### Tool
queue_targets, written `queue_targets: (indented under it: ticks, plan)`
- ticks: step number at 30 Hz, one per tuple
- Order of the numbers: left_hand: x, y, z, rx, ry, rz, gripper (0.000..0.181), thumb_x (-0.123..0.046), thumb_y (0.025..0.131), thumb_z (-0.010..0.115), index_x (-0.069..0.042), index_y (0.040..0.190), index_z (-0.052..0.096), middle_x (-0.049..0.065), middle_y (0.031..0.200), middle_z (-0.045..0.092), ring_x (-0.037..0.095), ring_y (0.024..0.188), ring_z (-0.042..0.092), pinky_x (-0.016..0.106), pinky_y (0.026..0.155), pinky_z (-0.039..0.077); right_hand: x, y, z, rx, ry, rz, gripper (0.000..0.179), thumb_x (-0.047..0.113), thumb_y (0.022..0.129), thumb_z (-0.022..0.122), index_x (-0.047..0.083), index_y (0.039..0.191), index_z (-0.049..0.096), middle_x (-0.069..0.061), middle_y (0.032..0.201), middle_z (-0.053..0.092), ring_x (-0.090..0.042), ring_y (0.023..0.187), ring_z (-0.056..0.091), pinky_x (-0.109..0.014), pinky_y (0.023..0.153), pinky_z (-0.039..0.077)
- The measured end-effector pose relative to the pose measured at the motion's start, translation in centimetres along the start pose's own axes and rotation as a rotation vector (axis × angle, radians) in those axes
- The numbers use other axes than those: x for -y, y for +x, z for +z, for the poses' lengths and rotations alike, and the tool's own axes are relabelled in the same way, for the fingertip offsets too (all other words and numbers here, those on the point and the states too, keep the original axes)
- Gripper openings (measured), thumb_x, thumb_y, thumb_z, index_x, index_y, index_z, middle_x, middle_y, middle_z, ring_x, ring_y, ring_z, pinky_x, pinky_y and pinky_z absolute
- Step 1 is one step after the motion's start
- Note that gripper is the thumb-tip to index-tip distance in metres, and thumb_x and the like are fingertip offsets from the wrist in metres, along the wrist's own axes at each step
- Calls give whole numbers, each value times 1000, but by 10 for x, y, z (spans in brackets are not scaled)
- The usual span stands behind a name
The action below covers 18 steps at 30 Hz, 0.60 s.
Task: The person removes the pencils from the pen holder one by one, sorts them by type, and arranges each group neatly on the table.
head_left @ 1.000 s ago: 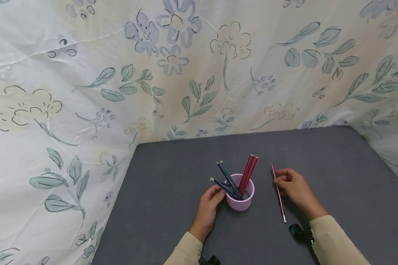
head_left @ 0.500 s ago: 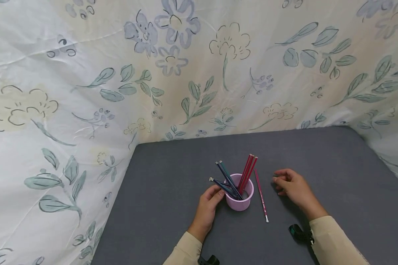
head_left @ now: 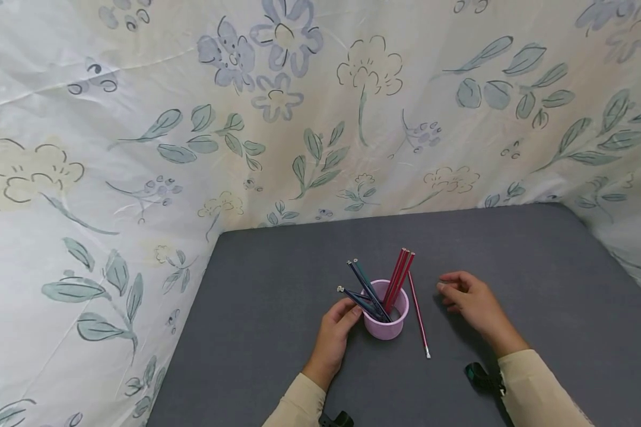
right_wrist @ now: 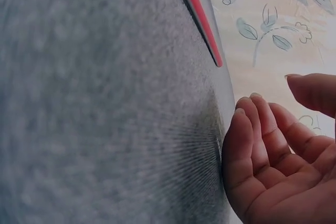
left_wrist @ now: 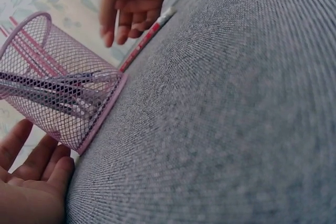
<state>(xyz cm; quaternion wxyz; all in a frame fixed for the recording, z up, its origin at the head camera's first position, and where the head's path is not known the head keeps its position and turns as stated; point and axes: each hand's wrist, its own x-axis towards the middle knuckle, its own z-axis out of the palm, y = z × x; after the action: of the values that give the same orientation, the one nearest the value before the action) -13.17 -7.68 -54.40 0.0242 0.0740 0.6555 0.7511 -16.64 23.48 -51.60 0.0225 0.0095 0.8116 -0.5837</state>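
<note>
A pink mesh pencil cup (head_left: 383,333) stands upright on the grey cloth, holding several red pencils (head_left: 400,279) and several dark pencils (head_left: 361,276). My left hand (head_left: 333,337) is at the cup's left side; in the left wrist view its loosely extended fingers (left_wrist: 39,163) reach the mesh near the base. One red pencil (head_left: 419,317) with a white-silver end lies on the cloth just right of the cup. Right of that pencil, my right hand (head_left: 476,303) hovers at the cloth with relaxed fingers and nothing between them, as the right wrist view shows.
A grey cloth-covered table (head_left: 278,267) spreads beneath both hands. Floral fabric (head_left: 320,107) hangs behind it and along both sides. Dark wrist devices (head_left: 483,378) sit by the beige sleeves (head_left: 539,385).
The loose red pencil has left the right hand's fingers and moved left across the cloth to beside the cup. The left hand and cup have stayed in place.
</note>
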Motion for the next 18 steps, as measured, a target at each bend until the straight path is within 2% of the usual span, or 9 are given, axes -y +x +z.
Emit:
queue_targets:
  ticks: [8,18]
  plan:
    - [-1,0,0,2,8,-4,30,-15,109,63,5,130,72,15,124,74,24,124,62,32,110,43,6,-2,1,-24,21,-60,41,19,109,70,-9,138,62,-22,112,71,-25,89,72,-32,73,60]
    - [-1,1,-1,-2,27,-12,30,-17,110,62,3,130,73,13,124,75,24,125,61,32,111,42,20,-7,4,-26,31,-110,46,30,110,70,-4,139,64,-26,123,69,-30,102,72,-28,81,60]
